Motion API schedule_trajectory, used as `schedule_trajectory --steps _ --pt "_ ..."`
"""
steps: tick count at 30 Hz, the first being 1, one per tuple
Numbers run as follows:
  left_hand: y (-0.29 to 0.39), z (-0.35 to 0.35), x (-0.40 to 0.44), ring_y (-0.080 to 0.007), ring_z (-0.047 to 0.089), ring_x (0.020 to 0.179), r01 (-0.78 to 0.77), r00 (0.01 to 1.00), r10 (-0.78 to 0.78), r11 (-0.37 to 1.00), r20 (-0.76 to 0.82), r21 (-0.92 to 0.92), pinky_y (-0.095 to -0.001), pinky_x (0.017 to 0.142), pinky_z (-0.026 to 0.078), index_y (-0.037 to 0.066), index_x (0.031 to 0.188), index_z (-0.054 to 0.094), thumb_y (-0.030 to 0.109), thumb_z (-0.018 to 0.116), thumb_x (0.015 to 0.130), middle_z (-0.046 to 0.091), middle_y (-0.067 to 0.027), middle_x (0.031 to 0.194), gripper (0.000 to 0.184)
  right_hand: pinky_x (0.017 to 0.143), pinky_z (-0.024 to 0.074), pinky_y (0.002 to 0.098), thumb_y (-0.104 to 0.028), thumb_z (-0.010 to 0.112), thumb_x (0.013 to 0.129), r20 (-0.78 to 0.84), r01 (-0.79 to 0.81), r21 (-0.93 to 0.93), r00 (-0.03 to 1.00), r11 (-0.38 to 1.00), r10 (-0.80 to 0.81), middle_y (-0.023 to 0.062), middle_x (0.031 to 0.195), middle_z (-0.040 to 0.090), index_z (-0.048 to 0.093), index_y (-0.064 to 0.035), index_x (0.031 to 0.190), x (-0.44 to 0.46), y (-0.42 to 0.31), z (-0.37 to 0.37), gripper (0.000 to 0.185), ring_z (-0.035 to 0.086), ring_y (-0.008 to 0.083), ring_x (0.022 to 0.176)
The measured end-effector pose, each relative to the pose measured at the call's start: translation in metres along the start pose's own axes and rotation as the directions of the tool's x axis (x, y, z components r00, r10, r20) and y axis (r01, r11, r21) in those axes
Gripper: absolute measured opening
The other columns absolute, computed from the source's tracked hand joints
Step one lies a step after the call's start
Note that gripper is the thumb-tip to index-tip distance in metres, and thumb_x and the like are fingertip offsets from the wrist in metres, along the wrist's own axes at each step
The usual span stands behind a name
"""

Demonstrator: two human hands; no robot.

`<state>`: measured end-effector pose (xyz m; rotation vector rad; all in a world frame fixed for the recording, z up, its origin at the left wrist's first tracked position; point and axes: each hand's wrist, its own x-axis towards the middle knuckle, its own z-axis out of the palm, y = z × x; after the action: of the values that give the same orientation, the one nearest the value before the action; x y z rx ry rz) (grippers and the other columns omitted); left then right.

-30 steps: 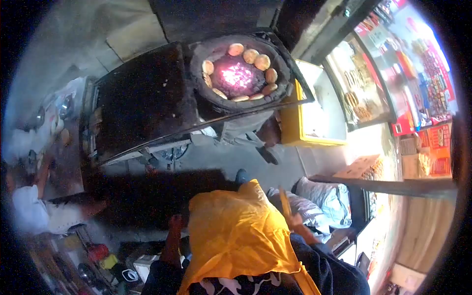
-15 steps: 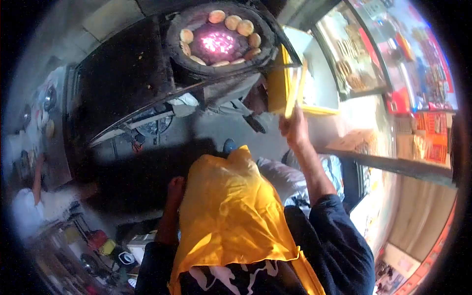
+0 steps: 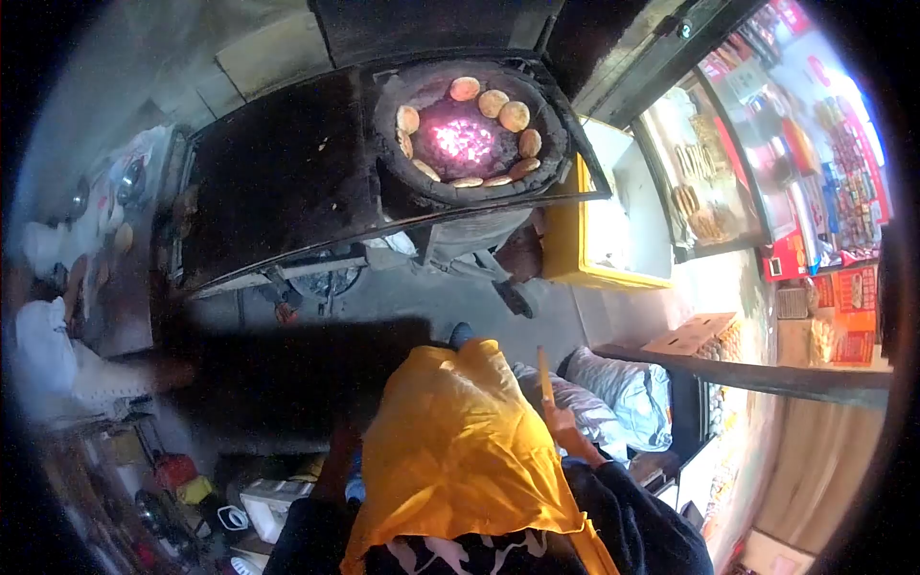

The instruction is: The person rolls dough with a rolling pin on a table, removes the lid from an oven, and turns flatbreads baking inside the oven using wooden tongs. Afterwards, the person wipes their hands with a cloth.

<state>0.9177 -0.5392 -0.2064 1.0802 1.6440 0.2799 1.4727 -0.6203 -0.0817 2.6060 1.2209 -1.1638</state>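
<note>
My right hand (image 3: 569,428) is closed around the lower end of light wooden tongs (image 3: 545,375), beside the right edge of my yellow apron (image 3: 460,431). The tongs point up, away from me; their arms look close together. In deep shadow at the apron's left side hangs my left hand (image 3: 342,443), its fingers too dark to make out. Ahead stands a round clay oven (image 3: 391,163) with glowing coals (image 3: 461,141) at its bottom. Several round flatbreads (image 3: 514,116) cling to its inner wall.
A dark worktop (image 3: 278,182) extends left of the oven. Right of it stands a yellow-sided bin (image 3: 565,230). Filled sacks (image 3: 637,402) lie by my right side. A glass display case (image 3: 704,172) and a shelf (image 3: 767,376) line the right. Another person's sleeve (image 3: 43,345) shows far left.
My right hand has drawn back from the yellow bin to beside my apron, still with the tongs, whose arms now look closer together. My view has shifted, so the oven appears lower and farther right.
</note>
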Motion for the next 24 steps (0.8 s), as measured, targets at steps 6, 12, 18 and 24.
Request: schedule_trajectory --steps 6,12,18,24 --pt "0.051 -0.001 0.032 -0.0240 0.057 0.082 -0.030 0.998 0.033 0.998 0.055 -0.048 -0.0398 0.068 0.047 0.009 0.100 0.061 0.031 0.053 0.094 0.060 -0.0122 0.101 0.024 0.047 0.0413 0.0281 -0.040 0.061 0.090 -0.180 0.052 0.835 0.967 0.548 0.182 0.0014 0.064 0.053 0.055 -0.0072 0.077 0.062 -0.063 -0.096 0.035 0.052 0.0119 0.054" --pt "0.101 0.025 0.065 -0.0189 0.054 0.074 0.127 0.988 -0.082 0.917 0.133 -0.377 -0.0342 0.064 0.045 0.008 0.101 0.059 0.033 0.052 0.096 0.057 -0.0049 0.089 0.026 0.062 0.0492 0.0333 -0.037 0.064 0.089 -0.484 0.394 0.189 0.834 0.900 -0.263 0.0129 0.069 0.061 0.062 0.0033 0.102 0.146 -0.133 -0.258 0.043 0.059 0.0176 0.064" --pt "0.138 0.074 0.047 -0.0187 0.054 0.074 0.195 0.980 -0.134 0.808 0.149 -0.556 -0.0333 0.062 0.045 0.007 0.106 0.059 0.031 0.053 0.097 0.057 -0.0041 0.087 0.026 0.070 0.0506 0.0444 -0.036 0.059 0.091 -0.317 0.439 -0.310 0.788 0.843 -0.527 0.0221 0.093 0.066 0.060 -0.0094 0.119 0.295 -0.216 -0.384 0.038 0.065 0.0375 0.083" --pt "0.196 0.119 0.019 -0.0218 0.059 0.081 -0.011 0.992 0.084 0.796 0.093 -0.605 -0.0353 0.063 0.049 0.006 0.108 0.059 0.025 0.056 0.096 0.060 -0.0080 0.097 0.023 0.069 0.0521 0.0460 -0.050 0.052 0.090 -0.191 0.453 -0.585 0.730 0.673 -0.657 0.0166 0.090 0.068 0.060 -0.0221 0.118 0.503 -0.290 -0.438 0.040 0.066 0.0363 0.083"
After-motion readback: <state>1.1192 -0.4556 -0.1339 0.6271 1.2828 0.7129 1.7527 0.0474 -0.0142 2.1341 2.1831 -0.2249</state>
